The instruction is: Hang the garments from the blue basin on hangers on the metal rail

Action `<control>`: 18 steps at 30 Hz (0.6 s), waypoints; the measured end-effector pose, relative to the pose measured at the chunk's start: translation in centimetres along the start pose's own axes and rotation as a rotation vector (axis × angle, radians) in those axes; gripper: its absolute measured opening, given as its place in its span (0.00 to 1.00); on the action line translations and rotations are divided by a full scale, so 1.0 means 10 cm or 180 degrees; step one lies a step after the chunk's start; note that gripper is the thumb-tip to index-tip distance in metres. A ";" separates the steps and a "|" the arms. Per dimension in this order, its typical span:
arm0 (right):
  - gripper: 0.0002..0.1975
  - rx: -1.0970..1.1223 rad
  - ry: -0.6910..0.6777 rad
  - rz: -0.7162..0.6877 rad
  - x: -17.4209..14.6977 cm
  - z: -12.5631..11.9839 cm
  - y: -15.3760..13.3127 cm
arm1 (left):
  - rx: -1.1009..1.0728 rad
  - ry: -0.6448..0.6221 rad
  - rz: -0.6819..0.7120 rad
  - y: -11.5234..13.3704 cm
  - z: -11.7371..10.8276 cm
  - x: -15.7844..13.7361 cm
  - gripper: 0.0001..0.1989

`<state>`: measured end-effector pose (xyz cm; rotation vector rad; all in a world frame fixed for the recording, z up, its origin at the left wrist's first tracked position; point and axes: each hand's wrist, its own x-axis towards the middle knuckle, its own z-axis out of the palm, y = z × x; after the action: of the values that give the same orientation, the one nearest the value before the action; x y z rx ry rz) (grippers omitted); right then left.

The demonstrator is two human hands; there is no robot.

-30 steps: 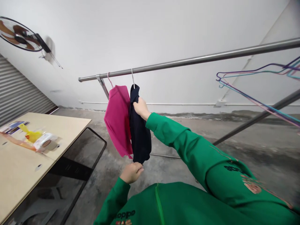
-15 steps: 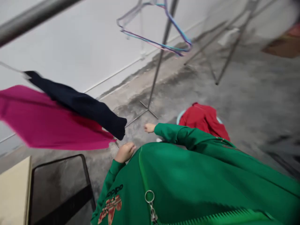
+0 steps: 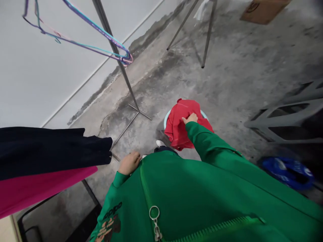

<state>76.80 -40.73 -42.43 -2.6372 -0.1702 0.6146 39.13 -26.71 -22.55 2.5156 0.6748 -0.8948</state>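
My right hand (image 3: 191,118) is down on a red garment (image 3: 180,116), its fingers closed on the cloth and partly hidden. The garment is heaped in a light blue basin (image 3: 166,118) on the floor, and part of it hangs over the near rim. My left hand (image 3: 130,163) is beside the front of my green jacket (image 3: 176,188), fingers curled, with nothing visible in it. Just left of that hand hang a dark navy garment (image 3: 55,148) and a bright pink garment (image 3: 45,190).
Purple, blue and pink hangers (image 3: 98,50) hang by a metal rack pole (image 3: 123,72) with a crossed foot. A grey plastic stool (image 3: 287,119) and a blue bundle (image 3: 287,171) are at the right. A cardboard box (image 3: 264,11) sits on the floor farther off.
My right hand has moved from above the bare floor onto the red garment. The view has turned right, so hangers and hung clothes appear farther left. My left hand stays low by the jacket.
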 end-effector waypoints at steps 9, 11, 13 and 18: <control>0.27 0.0115 -0.0205 0.0581 0.83 0.23 -0.12 | -0.0165 -0.0148 -0.0424 0.36 -0.14 0.37 0.13; 0.17 0.0358 -0.0258 0.0587 0.90 0.20 -0.08 | -0.0242 -0.0075 -0.0380 0.37 -0.14 0.42 0.13; 0.14 0.0719 -0.0230 0.0534 0.93 0.14 -0.04 | -0.0293 -0.0005 -0.0339 0.37 -0.14 0.46 0.13; 0.12 0.2117 0.0002 0.0181 0.82 -0.22 0.09 | -0.0363 0.0186 -0.0263 0.35 -0.16 0.57 0.12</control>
<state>85.14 -40.66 -44.32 -2.0025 0.0988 0.5665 45.72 -27.01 -24.45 2.4361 0.8298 -0.7896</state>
